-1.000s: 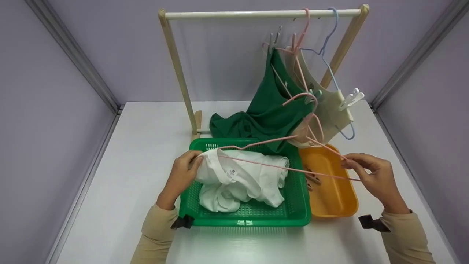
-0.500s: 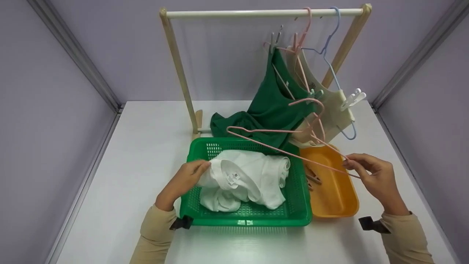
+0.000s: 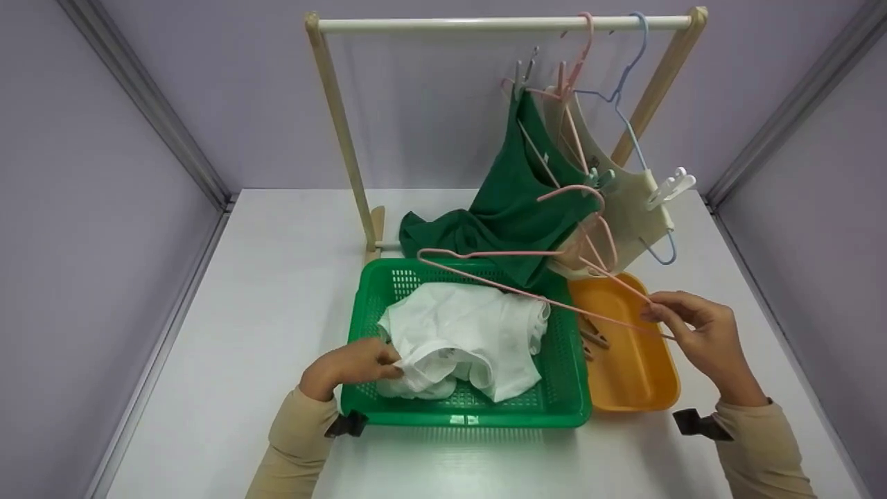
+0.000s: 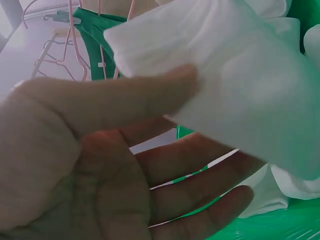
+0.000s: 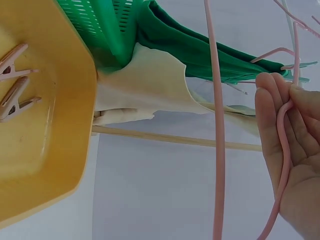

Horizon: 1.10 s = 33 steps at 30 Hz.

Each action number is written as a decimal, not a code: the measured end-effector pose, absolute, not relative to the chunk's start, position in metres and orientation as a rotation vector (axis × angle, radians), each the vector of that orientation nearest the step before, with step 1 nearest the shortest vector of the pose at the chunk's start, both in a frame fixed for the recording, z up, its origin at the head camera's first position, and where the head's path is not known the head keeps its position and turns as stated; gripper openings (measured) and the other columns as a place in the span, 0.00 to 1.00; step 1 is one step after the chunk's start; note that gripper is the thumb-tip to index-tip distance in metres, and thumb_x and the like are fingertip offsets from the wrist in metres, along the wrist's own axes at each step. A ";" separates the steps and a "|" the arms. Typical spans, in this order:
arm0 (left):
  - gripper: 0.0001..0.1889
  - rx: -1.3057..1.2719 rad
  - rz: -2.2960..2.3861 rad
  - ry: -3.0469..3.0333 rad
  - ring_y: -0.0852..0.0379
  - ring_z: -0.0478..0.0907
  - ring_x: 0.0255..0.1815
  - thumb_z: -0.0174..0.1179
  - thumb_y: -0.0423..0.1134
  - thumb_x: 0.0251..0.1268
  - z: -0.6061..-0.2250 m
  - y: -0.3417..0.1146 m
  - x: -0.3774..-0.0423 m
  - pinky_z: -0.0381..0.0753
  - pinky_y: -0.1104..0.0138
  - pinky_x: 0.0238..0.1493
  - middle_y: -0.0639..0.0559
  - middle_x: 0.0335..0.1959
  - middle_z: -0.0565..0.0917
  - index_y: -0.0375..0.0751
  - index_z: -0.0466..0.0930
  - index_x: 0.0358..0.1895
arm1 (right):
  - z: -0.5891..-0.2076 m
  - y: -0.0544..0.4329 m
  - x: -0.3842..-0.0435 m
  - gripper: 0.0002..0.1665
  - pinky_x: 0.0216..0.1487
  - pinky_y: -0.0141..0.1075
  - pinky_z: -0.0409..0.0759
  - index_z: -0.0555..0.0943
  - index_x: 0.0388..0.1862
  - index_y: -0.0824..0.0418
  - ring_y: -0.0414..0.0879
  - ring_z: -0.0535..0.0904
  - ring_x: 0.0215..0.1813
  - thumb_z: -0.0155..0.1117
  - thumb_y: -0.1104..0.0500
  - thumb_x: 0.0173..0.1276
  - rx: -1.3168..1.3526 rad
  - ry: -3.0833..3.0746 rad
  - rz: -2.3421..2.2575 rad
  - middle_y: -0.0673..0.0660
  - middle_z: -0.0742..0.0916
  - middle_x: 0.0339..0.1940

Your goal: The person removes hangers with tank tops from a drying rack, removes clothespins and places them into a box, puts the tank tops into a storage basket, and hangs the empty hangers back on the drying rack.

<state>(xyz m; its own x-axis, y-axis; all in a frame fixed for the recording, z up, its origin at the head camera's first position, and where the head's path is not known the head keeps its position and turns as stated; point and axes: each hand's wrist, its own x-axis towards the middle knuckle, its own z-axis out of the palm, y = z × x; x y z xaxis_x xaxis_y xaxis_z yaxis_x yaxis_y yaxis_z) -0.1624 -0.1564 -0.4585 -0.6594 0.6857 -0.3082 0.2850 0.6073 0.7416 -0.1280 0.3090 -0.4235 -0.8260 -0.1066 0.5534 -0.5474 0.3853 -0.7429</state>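
A white garment point(image 3: 464, 312) lies bunched in the green basket point(image 3: 471, 420). My left hand point(image 3: 357, 362) pinches its edge at the basket's left front, lifting the collar opening slightly. In the left wrist view, thumb and index finger hold the white cloth point(image 4: 250, 95), while the other fingers stretch out below it. On the right, my right hand point(image 3: 700, 336) pinches one shoulder of a pink hanger point(image 3: 499, 254). The bare hanger reaches leftward over the basket's back, its hook upward. The right wrist view shows the pink wire point(image 5: 217, 125) and the thumb pressing it against the fingers.
An orange bin point(image 3: 634, 388) with several clothespins point(image 3: 592, 334) stands right of the basket. Behind, a rack point(image 3: 450, 25) carries a green garment point(image 3: 509, 190) on a pink hanger and a beige garment point(image 3: 627, 201) on a blue hanger point(image 3: 632, 132), both clipped with pegs. Walls enclose the table.
The hanger's left end has come away from the white garment's neck opening and sits farther back. My left hand has drawn the collar edge down toward the basket's front. The right hand barely moved.
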 end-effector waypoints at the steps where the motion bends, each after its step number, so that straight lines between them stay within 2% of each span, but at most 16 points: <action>1: 0.12 0.757 0.892 2.243 0.63 0.66 0.24 0.58 0.36 0.68 -0.458 -0.157 -0.162 0.67 0.75 0.28 0.55 0.19 0.70 0.32 0.78 0.26 | -0.423 0.309 -0.128 0.11 0.37 0.19 0.82 0.81 0.36 0.81 0.29 0.86 0.33 0.58 0.86 0.55 0.565 -2.231 1.433 0.40 0.89 0.33; 3: 0.11 0.750 0.913 2.240 0.57 0.76 0.32 0.61 0.39 0.66 -0.455 -0.157 -0.161 0.78 0.69 0.37 0.48 0.29 0.82 0.31 0.83 0.38 | -0.424 0.308 -0.128 0.11 0.37 0.19 0.82 0.81 0.36 0.81 0.29 0.86 0.33 0.58 0.86 0.54 0.564 -2.231 1.431 0.40 0.89 0.33; 4: 0.14 0.746 0.939 2.241 0.53 0.80 0.39 0.62 0.40 0.66 -0.453 -0.157 -0.161 0.82 0.65 0.43 0.45 0.37 0.85 0.31 0.83 0.45 | -0.424 0.308 -0.128 0.11 0.37 0.19 0.82 0.81 0.35 0.81 0.29 0.86 0.33 0.58 0.86 0.54 0.561 -2.236 1.426 0.39 0.88 0.33; 6: 0.19 0.750 1.000 2.249 0.46 0.81 0.52 0.62 0.42 0.65 -0.450 -0.156 -0.161 0.82 0.54 0.55 0.39 0.51 0.85 0.33 0.80 0.54 | -0.424 0.307 -0.129 0.11 0.37 0.19 0.81 0.81 0.36 0.80 0.28 0.85 0.33 0.58 0.86 0.54 0.550 -2.250 1.413 0.39 0.88 0.33; 7: 0.20 0.763 1.034 2.249 0.43 0.80 0.55 0.62 0.43 0.65 -0.449 -0.155 -0.160 0.80 0.50 0.58 0.38 0.53 0.84 0.33 0.80 0.55 | -0.425 0.307 -0.129 0.11 0.37 0.18 0.81 0.81 0.36 0.80 0.28 0.85 0.33 0.59 0.86 0.54 0.543 -2.258 1.408 0.39 0.88 0.33; 10: 0.20 0.830 1.116 2.226 0.41 0.80 0.56 0.60 0.43 0.67 -0.448 -0.151 -0.160 0.78 0.48 0.60 0.37 0.53 0.83 0.34 0.79 0.55 | -0.425 0.306 -0.129 0.12 0.37 0.18 0.81 0.82 0.36 0.78 0.28 0.85 0.33 0.59 0.85 0.55 0.526 -2.279 1.397 0.38 0.88 0.32; 13: 0.17 0.916 1.122 2.168 0.43 0.81 0.55 0.57 0.42 0.70 -0.450 -0.146 -0.159 0.80 0.51 0.59 0.38 0.53 0.84 0.35 0.81 0.54 | -0.425 0.305 -0.129 0.12 0.37 0.18 0.81 0.82 0.36 0.78 0.28 0.85 0.33 0.59 0.85 0.55 0.517 -2.285 1.404 0.39 0.88 0.32; 19: 0.15 0.980 1.005 2.072 0.47 0.82 0.54 0.54 0.40 0.72 -0.456 -0.138 -0.155 0.81 0.64 0.58 0.40 0.51 0.86 0.35 0.84 0.51 | -0.423 0.304 -0.129 0.11 0.37 0.19 0.82 0.82 0.36 0.79 0.29 0.86 0.33 0.58 0.85 0.56 0.517 -2.281 1.428 0.40 0.88 0.32; 21: 0.15 0.965 0.969 2.080 0.51 0.82 0.52 0.54 0.41 0.72 -0.457 -0.137 -0.155 0.81 0.70 0.55 0.40 0.50 0.86 0.35 0.84 0.50 | -0.423 0.304 -0.128 0.11 0.37 0.20 0.82 0.81 0.36 0.79 0.29 0.86 0.33 0.58 0.85 0.56 0.519 -2.284 1.434 0.40 0.88 0.32; 25: 0.17 0.910 0.949 2.125 0.58 0.81 0.47 0.53 0.43 0.73 -0.459 -0.139 -0.155 0.79 0.74 0.49 0.40 0.48 0.87 0.34 0.84 0.50 | -0.423 0.302 -0.128 0.11 0.36 0.20 0.82 0.82 0.36 0.79 0.29 0.86 0.33 0.58 0.84 0.56 0.502 -2.297 1.434 0.39 0.88 0.32; 28: 0.18 0.874 0.957 2.203 0.55 0.81 0.46 0.51 0.45 0.74 -0.460 -0.143 -0.156 0.81 0.68 0.50 0.40 0.49 0.86 0.34 0.83 0.50 | -0.423 0.300 -0.127 0.11 0.36 0.21 0.82 0.82 0.36 0.78 0.29 0.86 0.33 0.58 0.84 0.57 0.494 -2.306 1.437 0.38 0.88 0.32; 33: 0.20 0.807 1.018 2.294 0.43 0.81 0.54 0.49 0.45 0.75 -0.459 -0.148 -0.157 0.81 0.52 0.56 0.38 0.53 0.84 0.32 0.79 0.55 | -0.423 0.296 -0.128 0.10 0.36 0.22 0.83 0.81 0.37 0.79 0.30 0.86 0.33 0.58 0.84 0.57 0.489 -2.304 1.451 0.39 0.88 0.32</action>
<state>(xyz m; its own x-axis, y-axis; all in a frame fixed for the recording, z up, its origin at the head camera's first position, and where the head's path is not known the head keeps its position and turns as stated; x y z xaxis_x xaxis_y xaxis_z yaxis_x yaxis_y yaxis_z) -0.1565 -0.1481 -0.4589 -0.6994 0.6862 -0.1999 0.3122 0.5449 0.7783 -0.1283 0.2960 -0.4235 -0.8702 -0.0922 0.4840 -0.4763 0.4085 -0.7786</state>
